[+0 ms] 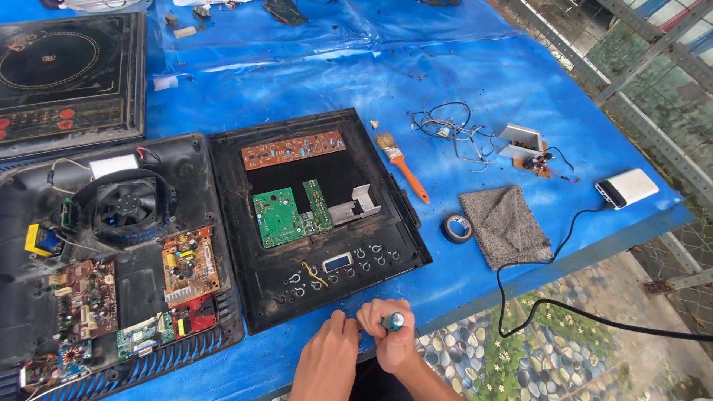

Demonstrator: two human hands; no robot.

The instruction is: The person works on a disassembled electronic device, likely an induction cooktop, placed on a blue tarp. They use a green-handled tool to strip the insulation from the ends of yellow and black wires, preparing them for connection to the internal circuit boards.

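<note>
A small rectangular display window [337,262] with a pale blue-grey face is sitting in the lower part of the opened black panel [316,215], among the rows of button contacts and just below the green circuit board [278,217]. A plain white rectangular label [114,165] is lying at the top of the black base housing [111,252], just above the round fan [125,204]. A small white tag [165,82] is resting on the blue table cover [312,67] beside the dark cooktop [70,74].

Blue tarp [312,67]; orange-handled brush [402,166]; grey cloth [505,223]; green circuit board [278,217]; black panel [245,297]; white power bank [627,187].
</note>
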